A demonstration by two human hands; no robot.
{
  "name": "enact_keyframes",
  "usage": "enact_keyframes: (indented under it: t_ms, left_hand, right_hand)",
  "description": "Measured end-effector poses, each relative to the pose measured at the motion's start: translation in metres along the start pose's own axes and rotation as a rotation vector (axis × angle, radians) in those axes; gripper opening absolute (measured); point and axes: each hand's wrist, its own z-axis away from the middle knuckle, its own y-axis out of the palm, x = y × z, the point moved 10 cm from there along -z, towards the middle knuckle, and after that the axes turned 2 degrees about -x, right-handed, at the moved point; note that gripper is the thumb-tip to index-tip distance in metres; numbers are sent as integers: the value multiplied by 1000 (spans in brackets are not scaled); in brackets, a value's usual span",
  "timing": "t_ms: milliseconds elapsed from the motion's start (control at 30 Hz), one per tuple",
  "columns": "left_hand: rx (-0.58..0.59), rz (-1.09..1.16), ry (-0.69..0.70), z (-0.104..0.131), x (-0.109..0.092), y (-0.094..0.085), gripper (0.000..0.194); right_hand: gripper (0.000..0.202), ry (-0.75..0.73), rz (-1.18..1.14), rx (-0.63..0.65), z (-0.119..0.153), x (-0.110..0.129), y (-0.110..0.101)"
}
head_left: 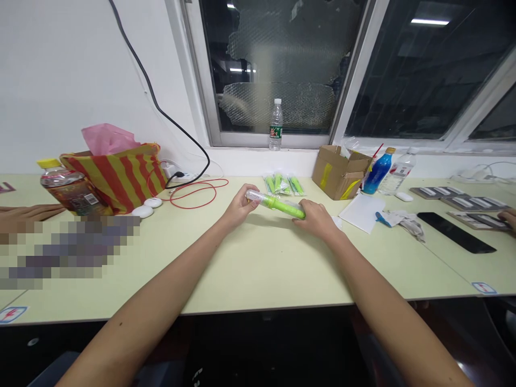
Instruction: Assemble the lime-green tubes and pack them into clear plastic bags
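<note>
A bright green tube-shaped item with a clear, ribbed-looking end [285,206] is held above the table, slanting down to the right. My left hand [241,205] grips its clear end between thumb and fingers. Around the green end on the right, my right hand [316,217] is closed. What the item is exactly, I cannot make out. Just beyond my hands lie several green items in clear plastic bags [278,184], flat on the pale table [258,269].
A cardboard box [328,169], a blue bottle [378,172] and a clear bottle [398,173] stand back right. At left are a striped bag [124,180], a drink bottle [72,188] and red cable [193,204]. Other people's hands [508,217] show at both edges.
</note>
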Motion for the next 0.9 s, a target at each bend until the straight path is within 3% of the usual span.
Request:
enact_keyframes:
  t_ms: [600,900]
  left_hand:
    - [14,1,29,0,-4,2,39]
    - [99,53,46,0,-6,12,39]
  right_hand:
    - [25,2,-35,10,1,6,-5]
    - [23,-37,-47,7,1,11,-6]
